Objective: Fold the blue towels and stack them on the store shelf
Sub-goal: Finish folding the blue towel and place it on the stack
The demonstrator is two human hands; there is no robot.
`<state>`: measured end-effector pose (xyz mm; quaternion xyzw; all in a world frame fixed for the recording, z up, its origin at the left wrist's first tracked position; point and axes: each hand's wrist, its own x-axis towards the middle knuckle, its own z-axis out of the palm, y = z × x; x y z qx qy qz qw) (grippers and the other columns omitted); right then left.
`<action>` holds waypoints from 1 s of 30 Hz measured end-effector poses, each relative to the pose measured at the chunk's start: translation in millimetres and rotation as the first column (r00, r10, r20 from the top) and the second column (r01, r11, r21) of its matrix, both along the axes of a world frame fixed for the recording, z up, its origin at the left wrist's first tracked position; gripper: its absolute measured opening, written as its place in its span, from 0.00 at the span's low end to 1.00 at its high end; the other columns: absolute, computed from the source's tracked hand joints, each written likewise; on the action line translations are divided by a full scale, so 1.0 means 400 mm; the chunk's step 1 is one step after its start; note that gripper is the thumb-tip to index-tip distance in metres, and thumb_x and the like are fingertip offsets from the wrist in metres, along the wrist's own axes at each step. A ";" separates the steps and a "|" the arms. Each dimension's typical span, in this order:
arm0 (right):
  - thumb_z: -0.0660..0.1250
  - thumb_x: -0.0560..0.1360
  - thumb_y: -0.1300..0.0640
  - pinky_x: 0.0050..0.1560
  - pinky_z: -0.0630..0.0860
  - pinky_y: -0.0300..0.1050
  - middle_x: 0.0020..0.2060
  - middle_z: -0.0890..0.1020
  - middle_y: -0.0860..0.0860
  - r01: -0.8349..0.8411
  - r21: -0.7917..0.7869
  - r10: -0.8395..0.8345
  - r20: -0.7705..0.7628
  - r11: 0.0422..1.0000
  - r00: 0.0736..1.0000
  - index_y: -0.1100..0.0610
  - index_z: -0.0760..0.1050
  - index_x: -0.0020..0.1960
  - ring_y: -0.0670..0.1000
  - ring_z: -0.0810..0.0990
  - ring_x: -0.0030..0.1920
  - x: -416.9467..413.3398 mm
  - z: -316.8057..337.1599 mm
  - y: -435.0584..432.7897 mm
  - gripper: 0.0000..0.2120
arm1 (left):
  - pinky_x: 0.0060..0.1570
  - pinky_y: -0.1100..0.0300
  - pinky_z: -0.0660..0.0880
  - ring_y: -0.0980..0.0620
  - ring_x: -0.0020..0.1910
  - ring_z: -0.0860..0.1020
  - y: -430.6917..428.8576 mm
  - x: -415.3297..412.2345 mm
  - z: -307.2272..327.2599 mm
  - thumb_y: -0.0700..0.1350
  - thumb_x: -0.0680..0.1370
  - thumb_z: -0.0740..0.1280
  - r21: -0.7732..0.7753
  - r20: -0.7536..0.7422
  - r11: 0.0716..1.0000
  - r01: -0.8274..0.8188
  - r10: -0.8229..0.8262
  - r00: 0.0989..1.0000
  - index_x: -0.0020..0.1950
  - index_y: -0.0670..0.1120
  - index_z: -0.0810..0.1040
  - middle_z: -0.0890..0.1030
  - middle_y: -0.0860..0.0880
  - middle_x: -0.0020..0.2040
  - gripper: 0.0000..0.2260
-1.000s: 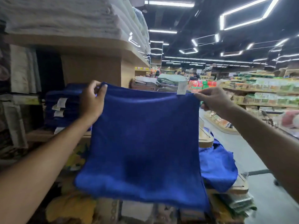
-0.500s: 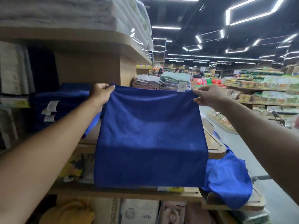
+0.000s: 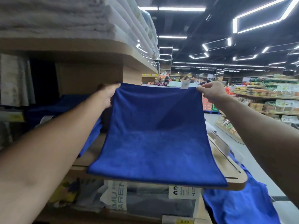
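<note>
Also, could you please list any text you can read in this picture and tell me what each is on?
"MU" and "AREN": large sideways letters, partly cut off, on the white package insert under the shelf board.
White label on that package: small print, too blurred to read.
Yellow price tag below: digits blurred.
White tag on the blue towel: unreadable.
Yellow shelf tag at left: unreadable.

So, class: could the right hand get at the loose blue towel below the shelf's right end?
Probably yes, once freed: the right hand pinches a corner of the held towel, so it must let go first. The loose towel lies aisle-side, lower down, with nothing in front.
</note>
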<state>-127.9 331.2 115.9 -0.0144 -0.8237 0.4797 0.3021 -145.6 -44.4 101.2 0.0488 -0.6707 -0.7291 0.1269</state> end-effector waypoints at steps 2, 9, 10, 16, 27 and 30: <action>0.72 0.78 0.51 0.36 0.71 0.40 0.44 0.83 0.49 -0.002 0.000 0.002 0.002 1.000 1.000 0.55 0.84 0.54 0.46 0.77 0.40 -0.008 -0.013 0.000 0.10 | 0.30 0.62 0.70 0.55 0.35 0.75 0.003 -0.003 -0.013 0.52 0.79 0.70 -0.018 0.016 1.000 -0.018 0.018 1.000 0.42 0.50 0.75 0.77 0.53 0.39 0.09; 0.72 0.78 0.55 0.33 0.72 0.38 0.44 0.83 0.49 -0.064 0.002 0.064 0.037 0.998 0.997 0.58 0.83 0.58 0.47 0.75 0.37 0.029 -0.104 0.012 0.10 | 0.53 0.53 0.71 0.54 0.42 0.77 -0.018 0.016 -0.086 0.49 0.79 0.69 -0.107 0.021 0.994 0.010 -0.008 1.000 0.50 0.52 0.78 0.79 0.54 0.47 0.03; 0.72 0.79 0.56 0.33 0.73 0.39 0.46 0.83 0.51 -0.075 0.006 0.075 0.042 0.997 0.996 0.58 0.82 0.59 0.47 0.74 0.37 0.041 -0.112 0.014 0.11 | 0.52 0.53 0.70 0.54 0.42 0.77 -0.023 0.025 -0.091 0.49 0.79 0.69 -0.134 0.007 0.991 0.010 -0.009 1.000 0.50 0.52 0.78 0.80 0.55 0.48 0.02; 0.70 0.80 0.57 0.34 0.75 0.38 0.50 0.86 0.52 -0.155 0.070 0.154 0.022 0.985 0.988 0.56 0.80 0.61 0.45 0.78 0.38 0.155 -0.106 0.033 0.11 | 0.48 0.56 0.71 0.57 0.40 0.79 -0.069 0.107 -0.082 0.47 0.81 0.68 -0.319 -0.149 0.947 0.036 -0.087 0.985 0.45 0.52 0.78 0.81 0.53 0.44 0.04; 0.76 0.73 0.65 0.33 0.77 0.34 0.44 0.86 0.40 -0.321 0.665 0.357 0.088 0.674 0.930 0.43 0.81 0.54 0.47 0.81 0.33 0.460 -0.222 0.078 0.19 | 0.45 0.59 0.77 0.64 0.42 0.81 -0.188 0.403 -0.204 0.43 0.72 0.72 -0.896 -0.298 0.418 -0.150 -0.316 0.901 0.43 0.61 0.81 0.84 0.61 0.41 0.11; 0.75 0.74 0.51 0.36 0.76 0.35 0.45 0.85 0.37 -0.399 0.745 0.294 0.279 0.535 0.914 0.36 0.80 0.52 0.48 0.80 0.36 0.529 -0.261 0.070 0.11 | 0.51 0.57 0.77 0.67 0.50 0.78 -0.204 0.482 -0.268 0.60 0.68 0.65 -0.978 -0.115 0.204 -0.049 -0.322 0.940 0.46 0.67 0.79 0.79 0.69 0.50 0.09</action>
